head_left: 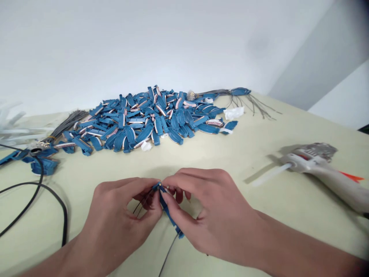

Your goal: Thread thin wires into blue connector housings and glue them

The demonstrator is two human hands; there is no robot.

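Near the front of the table, both hands meet at one narrow blue plastic piece point(168, 213). My right hand point(210, 207) is closed on it, thumb along its side and fingers behind. At its upper end my left hand point(123, 211) is pinched shut on a thin dark wire point(137, 206), with fingertips touching the piece. A small yellowish tip point(160, 184) shows between the two hands. From the piece's lower end, another stretch of thin grey wire point(168, 252) hangs toward me. The fingers hide part of the piece and the wire.
Against the wall lies a heap of blue plastic pieces point(129, 132) with pale edges. Bundled grey wires point(69, 123) lie left, more wires point(262, 104) back right. A white glue gun point(317, 163) rests right, a glue stick point(272, 175) protruding. Black cable point(65, 215) curves at left.
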